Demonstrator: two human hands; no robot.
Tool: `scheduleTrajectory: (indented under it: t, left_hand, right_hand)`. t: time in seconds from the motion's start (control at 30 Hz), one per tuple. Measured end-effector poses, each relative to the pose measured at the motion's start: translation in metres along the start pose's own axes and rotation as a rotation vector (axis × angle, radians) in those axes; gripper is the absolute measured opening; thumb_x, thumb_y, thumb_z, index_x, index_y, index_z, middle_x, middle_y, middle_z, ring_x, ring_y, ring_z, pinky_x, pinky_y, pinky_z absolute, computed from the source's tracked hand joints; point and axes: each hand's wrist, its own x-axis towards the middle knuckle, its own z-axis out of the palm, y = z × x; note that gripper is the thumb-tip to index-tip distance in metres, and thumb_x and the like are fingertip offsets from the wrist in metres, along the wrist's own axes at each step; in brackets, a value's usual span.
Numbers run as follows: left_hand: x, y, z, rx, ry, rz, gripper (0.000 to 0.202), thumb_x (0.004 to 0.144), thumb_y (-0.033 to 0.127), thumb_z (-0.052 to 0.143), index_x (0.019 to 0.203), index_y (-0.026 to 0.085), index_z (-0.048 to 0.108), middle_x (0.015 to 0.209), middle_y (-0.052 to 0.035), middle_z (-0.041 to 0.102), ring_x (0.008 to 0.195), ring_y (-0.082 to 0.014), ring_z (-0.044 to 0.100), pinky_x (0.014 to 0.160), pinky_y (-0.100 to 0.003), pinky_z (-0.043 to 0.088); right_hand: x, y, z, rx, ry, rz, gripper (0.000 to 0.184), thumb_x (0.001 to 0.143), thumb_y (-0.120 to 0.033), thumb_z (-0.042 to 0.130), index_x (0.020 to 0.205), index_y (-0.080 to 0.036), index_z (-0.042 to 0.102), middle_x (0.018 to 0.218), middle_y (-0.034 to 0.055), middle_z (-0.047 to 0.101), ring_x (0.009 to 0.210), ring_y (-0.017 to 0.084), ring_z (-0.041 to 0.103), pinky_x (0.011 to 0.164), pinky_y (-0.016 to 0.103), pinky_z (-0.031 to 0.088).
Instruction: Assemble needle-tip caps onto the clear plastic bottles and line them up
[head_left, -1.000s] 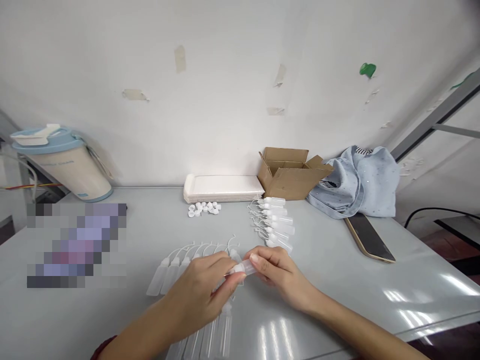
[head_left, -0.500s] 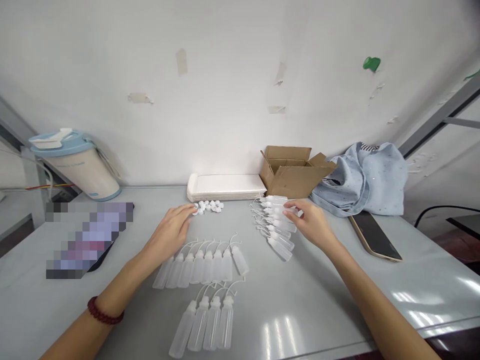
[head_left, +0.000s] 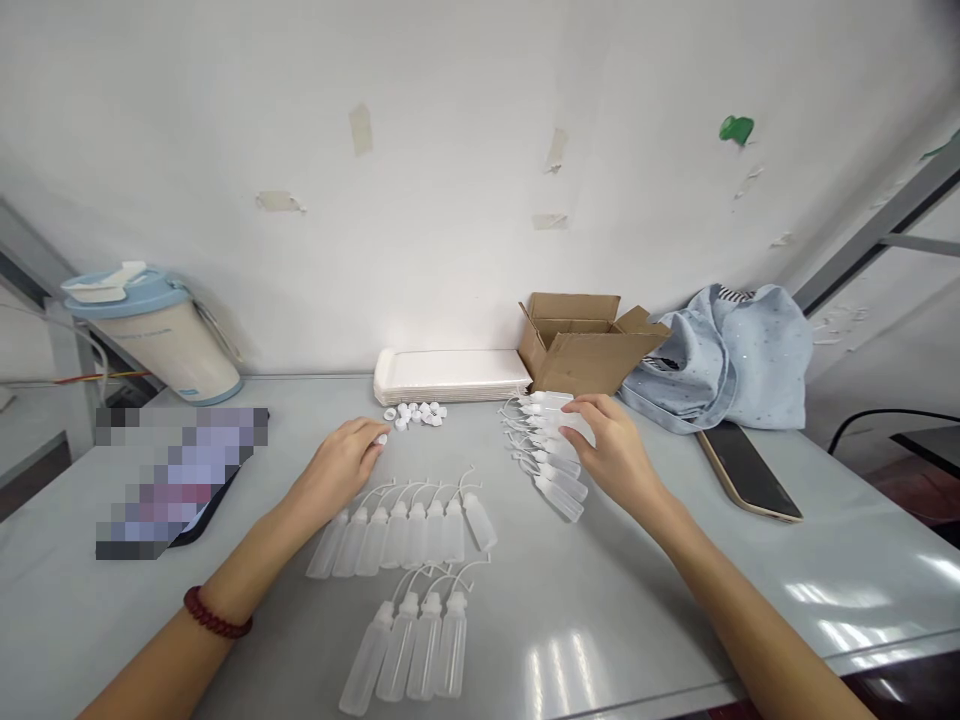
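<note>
My left hand (head_left: pixel 341 462) is closed, pinching a small white cap (head_left: pixel 382 439) between thumb and fingertips. Just beyond it lies a loose pile of white caps (head_left: pixel 421 412). My right hand (head_left: pixel 611 440) has thumb and fingers apart over a cluster of clear plastic squeeze bottles (head_left: pixel 559 497), and part of that cluster is hidden behind the hand. Whether the fingertips touch a bottle is hard to see. Between my forearms lies a row of bottles with thin curved tips (head_left: pixel 416 535). Nearer to me is a shorter row of similar bottles (head_left: pixel 427 650).
Against the wall are a stack of white padded sheets (head_left: pixel 454 370), an open cardboard box (head_left: pixel 600 360) and a light blue cloth bag (head_left: pixel 765 360). A phone (head_left: pixel 750 475) lies at right. At left stand a tumbler (head_left: pixel 165 340) and a pixelated, phone-like object (head_left: pixel 187 480).
My left hand has drawn back slightly from the pile with a cap in its fingers. My right hand's thumb and fingers have spread wider over the bottles.
</note>
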Motion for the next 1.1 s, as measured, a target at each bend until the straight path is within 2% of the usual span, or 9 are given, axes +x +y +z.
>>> scheduleTrajectory:
  t: [0.07,0.13,0.23,0.37,0.53,0.63,0.8,0.97,1.1]
  left_hand:
    - [-0.002,0.005,-0.002,-0.012,0.004,-0.02,0.029,0.087,0.032,0.039,0.096,0.017,0.063,0.096,-0.011,0.068,0.09,-0.0267,0.063,0.079,-0.04,0.05]
    - [-0.005,0.013,-0.003,-0.03,0.016,-0.031,0.028,0.087,0.033,0.041,0.097,0.018,0.062,0.095,-0.0098,0.067,0.089,-0.0256,0.062,0.078,-0.038,0.05]
    - [-0.011,0.031,-0.003,-0.066,0.025,-0.026,0.026,0.088,0.033,0.042,0.099,0.018,0.06,0.097,-0.0087,0.066,0.087,-0.0237,0.062,0.077,-0.036,0.05]
    - [-0.02,0.057,-0.004,-0.149,-0.001,-0.03,0.021,0.087,0.034,0.047,0.093,0.019,0.06,0.094,-0.0067,0.066,0.081,-0.0212,0.061,0.072,-0.033,0.05]
    - [-0.029,0.08,-0.008,-0.266,-0.1,-0.062,0.018,0.087,0.033,0.049,0.092,0.02,0.059,0.094,-0.0047,0.066,0.081,-0.02,0.061,0.07,-0.031,0.049]
    - [-0.03,0.087,-0.01,-0.294,-0.145,-0.053,0.016,0.086,0.032,0.049,0.091,0.02,0.06,0.093,-0.0037,0.067,0.08,-0.0197,0.061,0.067,-0.03,0.049]
    - [-0.031,0.09,-0.01,-0.323,-0.146,-0.068,0.015,0.085,0.032,0.051,0.091,0.021,0.061,0.092,-0.0022,0.069,0.079,-0.0196,0.062,0.067,-0.03,0.049]
    - [-0.03,0.09,-0.01,-0.386,-0.153,-0.063,0.015,0.084,0.031,0.054,0.089,0.02,0.062,0.083,-0.0011,0.069,0.074,-0.0177,0.062,0.067,-0.028,0.048]
    - [-0.029,0.093,-0.013,-0.442,-0.184,-0.08,0.019,0.083,0.033,0.055,0.086,0.019,0.067,0.077,-0.0015,0.068,0.071,-0.0175,0.061,0.064,-0.027,0.046]
  right_hand:
    - [-0.004,-0.014,0.001,0.068,0.065,-0.072,0.013,0.088,-0.019,0.049,0.095,-0.017,0.059,0.1,0.0131,0.059,0.092,0.026,0.058,0.081,0.04,0.046]
    - [-0.013,-0.033,0.002,0.169,0.036,-0.14,0.012,0.089,-0.019,0.047,0.094,-0.018,0.058,0.095,0.0108,0.06,0.09,0.024,0.058,0.079,0.037,0.046]
    - [-0.03,-0.064,0.004,0.275,-0.184,-0.219,0.013,0.091,-0.018,0.045,0.091,-0.017,0.058,0.088,0.0088,0.061,0.081,0.02,0.057,0.073,0.035,0.046]
    - [-0.048,-0.089,0.011,0.297,-0.387,-0.175,0.013,0.089,-0.02,0.047,0.087,-0.016,0.058,0.085,0.0084,0.062,0.077,0.02,0.057,0.069,0.033,0.045]
    - [-0.048,-0.093,0.018,0.223,-0.447,0.021,0.021,0.087,-0.035,0.054,0.078,-0.016,0.056,0.078,0.0063,0.062,0.069,0.019,0.055,0.068,0.034,0.041]
    - [-0.044,-0.094,0.02,0.211,-0.478,0.079,0.023,0.085,-0.038,0.056,0.078,-0.016,0.055,0.076,0.0055,0.062,0.068,0.019,0.055,0.065,0.032,0.039]
    - [-0.043,-0.097,0.021,0.172,-0.492,0.085,0.02,0.085,-0.033,0.054,0.073,-0.016,0.055,0.074,0.0058,0.063,0.066,0.018,0.055,0.065,0.032,0.038]
    - [-0.045,-0.097,0.022,0.09,-0.52,0.06,0.016,0.083,-0.027,0.054,0.071,-0.016,0.054,0.075,0.0067,0.062,0.065,0.019,0.055,0.065,0.033,0.037]
    - [-0.044,-0.091,0.023,0.189,-0.488,0.101,0.018,0.084,-0.027,0.051,0.07,-0.017,0.053,0.069,0.0048,0.059,0.061,0.017,0.052,0.058,0.029,0.035]
